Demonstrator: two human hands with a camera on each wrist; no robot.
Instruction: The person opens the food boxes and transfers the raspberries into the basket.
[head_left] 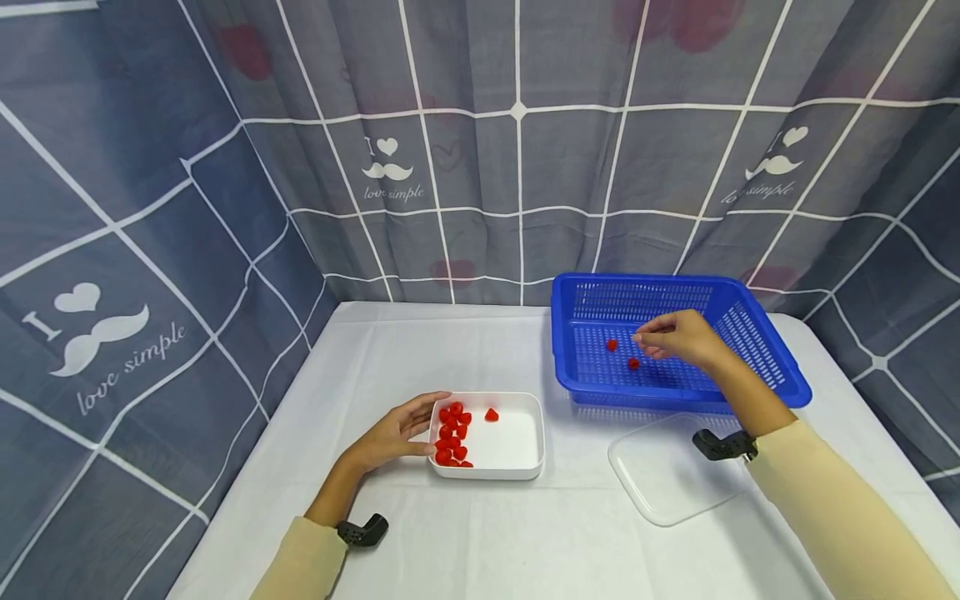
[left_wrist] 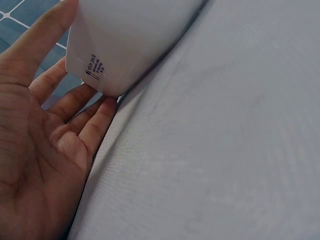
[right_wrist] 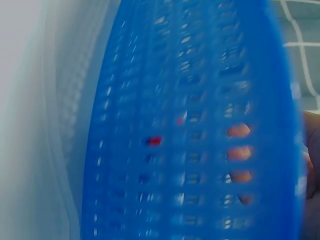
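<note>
My left hand (head_left: 397, 432) holds the left end of a white rectangular container (head_left: 498, 471), thumb at the front and fingers round the back-left corner. The left wrist view shows the fingers touching the container's printed wall (left_wrist: 120, 45). Inside, small red raspberry-like berries (head_left: 453, 443) crowd the left side, with one berry (head_left: 491, 414) apart from them. Above a blue perforated basket (head_left: 678, 398) is my right hand (head_left: 678, 337), fingers loosely bent, nothing visible between them. Two red berries, one left (head_left: 612, 344) and one nearer (head_left: 633, 363), lie on the basket floor. In the right wrist view the basket wall (right_wrist: 165, 90) partly hides the hand.
A clear plastic lid (head_left: 663, 483) lies in front of the basket, partly below my right forearm. Both stand on a white-covered table (head_left: 555, 542). Grey checked curtains (head_left: 480, 183) enclose the table's back and sides.
</note>
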